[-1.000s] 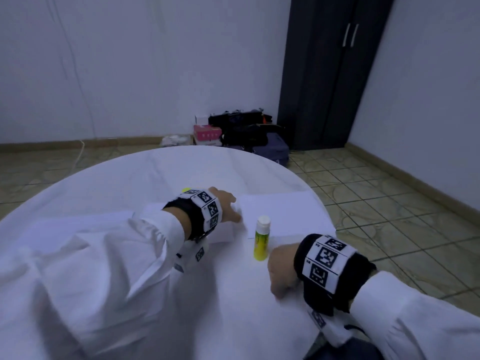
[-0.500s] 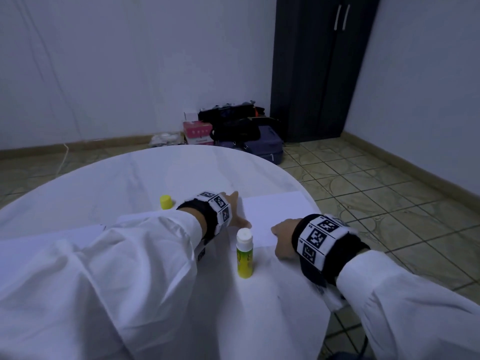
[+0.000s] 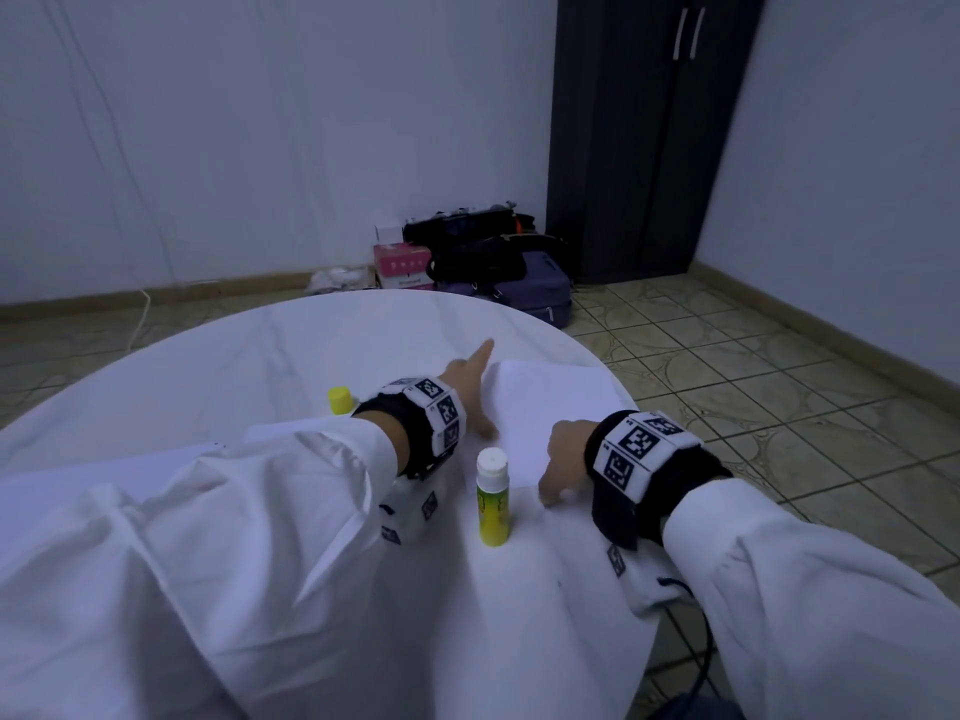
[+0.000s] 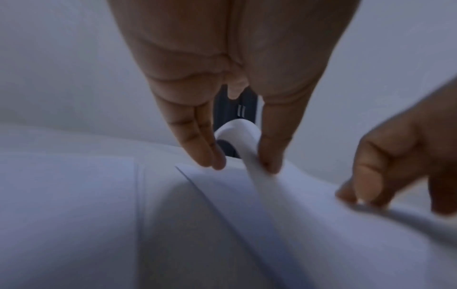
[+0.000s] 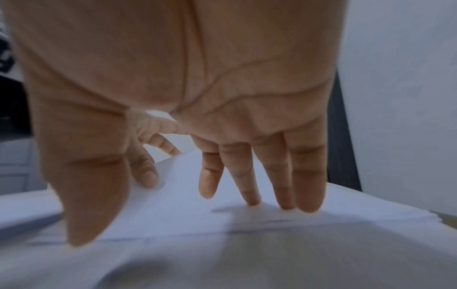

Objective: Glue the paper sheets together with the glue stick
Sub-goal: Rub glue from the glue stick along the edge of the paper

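A white paper sheet [image 3: 550, 402] lies at the right of the round table, and a second sheet [image 3: 270, 433] lies partly under my left sleeve. My left hand [image 3: 475, 392] is at the right sheet's left edge. In the left wrist view my left hand [image 4: 242, 164] pinches the curled-up edge [image 4: 247, 148] between thumb and fingers. My right hand [image 3: 558, 475] holds the sheet's near edge, fingers on top [image 5: 252, 195] and thumb at the edge. The uncapped yellow glue stick [image 3: 493, 498] stands upright between my wrists. Its yellow cap [image 3: 340, 400] sits left of my left wrist.
The white table [image 3: 311, 350] ends close to the right of the sheet, with tiled floor [image 3: 779, 407] beyond. Bags and boxes [image 3: 467, 257] lie by the far wall next to a dark wardrobe [image 3: 649, 132].
My right hand moved from beside the glue stick forward onto the sheet's near edge. My left index finger stretched out, and the sheet's left edge came up. The glue stick stayed put.
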Motion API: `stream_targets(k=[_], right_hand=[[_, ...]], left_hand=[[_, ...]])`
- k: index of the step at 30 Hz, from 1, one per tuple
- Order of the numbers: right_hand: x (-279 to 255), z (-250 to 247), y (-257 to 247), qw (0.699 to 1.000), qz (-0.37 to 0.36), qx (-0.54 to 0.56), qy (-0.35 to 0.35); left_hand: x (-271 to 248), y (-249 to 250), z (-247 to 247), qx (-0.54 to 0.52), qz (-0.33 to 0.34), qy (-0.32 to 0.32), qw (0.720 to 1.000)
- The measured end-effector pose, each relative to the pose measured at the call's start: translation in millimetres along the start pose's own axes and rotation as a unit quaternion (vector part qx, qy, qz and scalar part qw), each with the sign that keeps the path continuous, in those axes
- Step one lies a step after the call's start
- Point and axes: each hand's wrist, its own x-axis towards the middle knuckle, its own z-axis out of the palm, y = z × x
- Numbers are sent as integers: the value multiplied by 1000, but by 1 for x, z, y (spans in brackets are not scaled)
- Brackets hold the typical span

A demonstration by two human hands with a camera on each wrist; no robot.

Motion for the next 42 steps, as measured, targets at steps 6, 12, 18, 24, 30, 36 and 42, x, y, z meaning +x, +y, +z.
stream_targets(k=[6, 12, 18, 24, 30, 36, 42], right_hand=[[-14, 9, -4, 979, -109, 169, -44], [-30, 26, -22, 954, -175, 238, 57], [-44, 25, -24, 928, -160, 333, 55], [-49, 32, -66, 936, -143, 307, 91], [-48, 25, -105, 919, -182, 328, 122], [-56, 19, -152, 898, -253, 320, 168], [-45, 34, -208, 929, -261, 218, 146]], left_hand=[[-21, -5, -9, -202, -63, 74, 975], [-63, -29, -8, -297, -79, 70, 949], [-157, -93, -1, -252, -98, 22, 963], [-218, -132, 5, -65, -129, -93, 985], [-239, -147, 14, 52, -93, -74, 992], [-250, -155, 15, 153, -24, -99, 983], [-255, -167, 21, 131, -23, -96, 986]])
